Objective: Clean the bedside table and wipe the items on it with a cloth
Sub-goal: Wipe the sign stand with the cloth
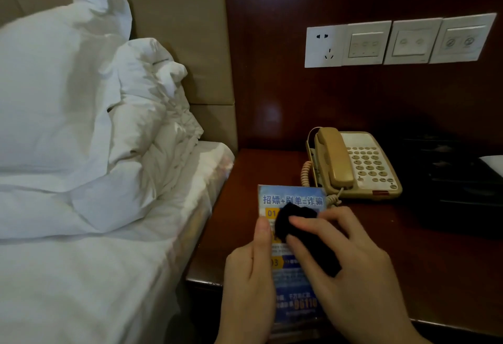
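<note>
Two hands at near centre, head view. Left hand [251, 273] gripping the left edge of a blue printed card [292, 284], held above the near edge of the bedside table [424, 275]. Right hand [351, 259] pinching a dark cloth [292, 221] against the card's face. Beige telephone [356, 164] farther back on the table; white pillows [68, 104] at left.

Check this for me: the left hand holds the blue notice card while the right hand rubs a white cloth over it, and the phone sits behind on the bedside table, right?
Not quite: the cloth is black, not white, as the head view shows. The rest holds: the left hand holds the blue notice card, the right hand rubs the cloth over it, and the phone sits behind on the bedside table.
</note>
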Tool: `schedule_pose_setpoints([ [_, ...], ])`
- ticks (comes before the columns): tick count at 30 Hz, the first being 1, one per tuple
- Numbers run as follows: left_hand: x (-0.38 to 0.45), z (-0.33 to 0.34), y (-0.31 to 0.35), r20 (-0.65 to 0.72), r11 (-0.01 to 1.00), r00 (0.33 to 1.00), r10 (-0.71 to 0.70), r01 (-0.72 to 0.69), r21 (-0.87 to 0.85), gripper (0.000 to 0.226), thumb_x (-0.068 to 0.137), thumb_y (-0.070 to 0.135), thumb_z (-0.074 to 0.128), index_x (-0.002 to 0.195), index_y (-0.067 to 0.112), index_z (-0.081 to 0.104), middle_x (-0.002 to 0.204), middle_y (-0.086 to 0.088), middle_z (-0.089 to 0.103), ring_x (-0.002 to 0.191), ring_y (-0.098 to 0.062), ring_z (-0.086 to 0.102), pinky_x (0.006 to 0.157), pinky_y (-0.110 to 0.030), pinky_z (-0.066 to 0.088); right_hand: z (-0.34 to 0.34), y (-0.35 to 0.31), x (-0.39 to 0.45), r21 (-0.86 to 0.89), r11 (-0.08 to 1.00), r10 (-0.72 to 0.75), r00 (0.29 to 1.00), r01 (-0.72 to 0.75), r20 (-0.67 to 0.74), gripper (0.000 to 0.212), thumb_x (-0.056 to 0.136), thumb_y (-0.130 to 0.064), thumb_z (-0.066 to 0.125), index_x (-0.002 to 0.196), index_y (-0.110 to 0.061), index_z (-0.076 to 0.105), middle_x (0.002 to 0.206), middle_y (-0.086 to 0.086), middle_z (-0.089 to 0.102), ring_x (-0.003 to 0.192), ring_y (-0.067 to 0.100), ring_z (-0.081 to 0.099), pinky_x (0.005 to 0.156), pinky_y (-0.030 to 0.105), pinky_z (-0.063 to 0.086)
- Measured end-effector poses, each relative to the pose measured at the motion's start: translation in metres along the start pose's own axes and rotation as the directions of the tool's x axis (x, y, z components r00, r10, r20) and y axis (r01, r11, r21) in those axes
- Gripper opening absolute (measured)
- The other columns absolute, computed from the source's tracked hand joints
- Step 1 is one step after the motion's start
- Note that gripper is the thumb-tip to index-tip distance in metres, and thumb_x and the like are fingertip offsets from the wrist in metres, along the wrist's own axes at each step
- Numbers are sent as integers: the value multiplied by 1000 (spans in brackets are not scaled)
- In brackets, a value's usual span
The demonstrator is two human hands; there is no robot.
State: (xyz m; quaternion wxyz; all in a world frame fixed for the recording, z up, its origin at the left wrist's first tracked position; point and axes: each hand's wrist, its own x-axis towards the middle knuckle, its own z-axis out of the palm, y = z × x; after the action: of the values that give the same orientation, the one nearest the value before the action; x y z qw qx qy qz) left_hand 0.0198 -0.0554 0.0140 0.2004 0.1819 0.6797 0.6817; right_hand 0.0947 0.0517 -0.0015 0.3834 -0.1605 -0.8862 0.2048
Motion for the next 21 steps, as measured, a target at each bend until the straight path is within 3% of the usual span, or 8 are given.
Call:
schedule_pose_setpoints([
  [3,0,-3,0,10,1000,1000,5,-5,-10,53,96,44,45,67,11,75,67,-6,76,61,-13,73,53,-19,55,-4,5,3,6,1000,3,1000,-3,-19,28,87,-55,54,113,-47,60,106,-23,47,93,0,53,60,11,48],
  [9,0,-2,-2,90,1000,996,-14,14,-3,51,95,47,43,77,12,75,75,-4,78,68,-15,76,59,-21,58,-16,27,14,105,983,154,988,-151,-19,36,83,-61,52,114,-47,62,111,-27,49,109,-15,47,78,16,45],
  [12,4,-4,-5,46,999,999,-28,30,-40,52,97,47,44,81,10,77,78,-8,78,72,-20,77,61,-26,60,-13,18,8,87,983,153,986,-159,67,36,82,-61,52,113,-47,62,109,-27,49,106,-11,50,73,11,42],
  [15,9,-8,-7,-19,997,1000,-25,23,-70,52,93,48,47,83,9,78,80,-9,79,76,-24,77,64,-31,63,-5,8,-2,-6,998,57,993,-56,104,33,85,-61,50,114,-48,59,106,-25,47,94,-2,56,65,14,49],
  [17,10,-9,-7,-14,996,999,-32,31,-81,50,94,47,47,84,8,78,80,-10,79,76,-25,77,64,-31,63,-4,8,-2,-47,999,19,996,-15,83,29,87,-57,53,113,-46,59,105,-23,48,89,1,56,60,19,52],
  [21,7,-6,-6,84,995,995,-53,60,-78,50,97,44,46,87,7,76,80,-7,79,72,-19,77,58,-21,58,-14,25,10,20,992,121,993,-121,-12,35,85,-58,53,114,-42,64,107,-25,48,95,-8,49,71,10,39],
])
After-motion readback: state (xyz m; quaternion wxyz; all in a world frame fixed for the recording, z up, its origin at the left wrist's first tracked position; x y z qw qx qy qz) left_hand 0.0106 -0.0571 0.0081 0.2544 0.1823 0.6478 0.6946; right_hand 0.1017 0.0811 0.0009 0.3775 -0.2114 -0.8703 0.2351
